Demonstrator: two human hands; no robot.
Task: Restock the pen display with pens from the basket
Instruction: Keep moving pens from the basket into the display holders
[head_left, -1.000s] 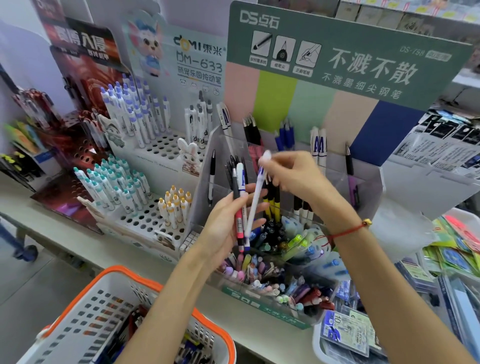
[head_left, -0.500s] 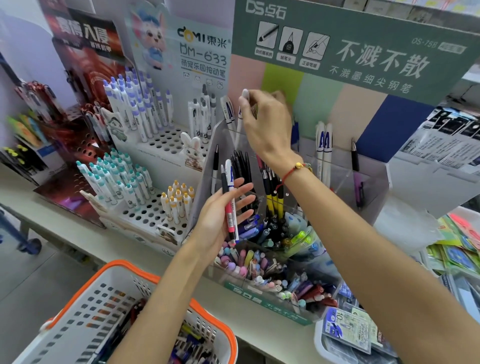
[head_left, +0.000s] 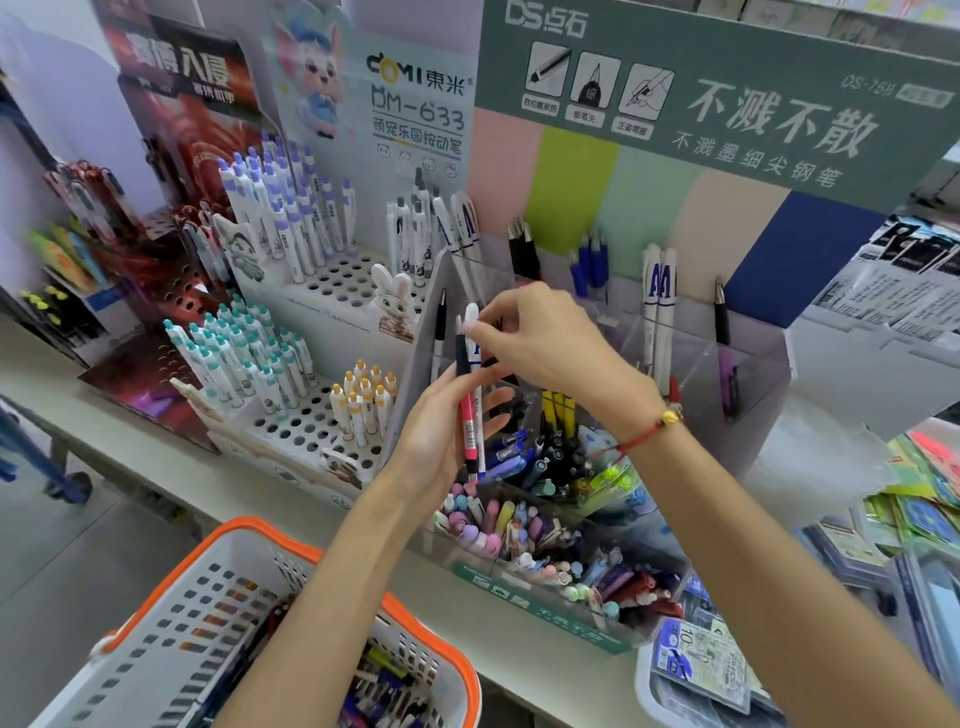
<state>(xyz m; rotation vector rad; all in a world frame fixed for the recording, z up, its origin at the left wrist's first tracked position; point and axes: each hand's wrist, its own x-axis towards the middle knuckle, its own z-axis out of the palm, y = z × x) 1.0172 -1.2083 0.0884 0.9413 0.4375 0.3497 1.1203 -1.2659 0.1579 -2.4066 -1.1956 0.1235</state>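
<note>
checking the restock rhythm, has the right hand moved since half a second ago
Yes. The right hand has come down from the clear display's back row to the white pen in the left hand.

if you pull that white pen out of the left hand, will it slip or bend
The white pen looks like stiff, smooth plastic, so it probably won't bend and may slide. The left hand holds it loosely beside a pink pen, which may shift too.
</note>
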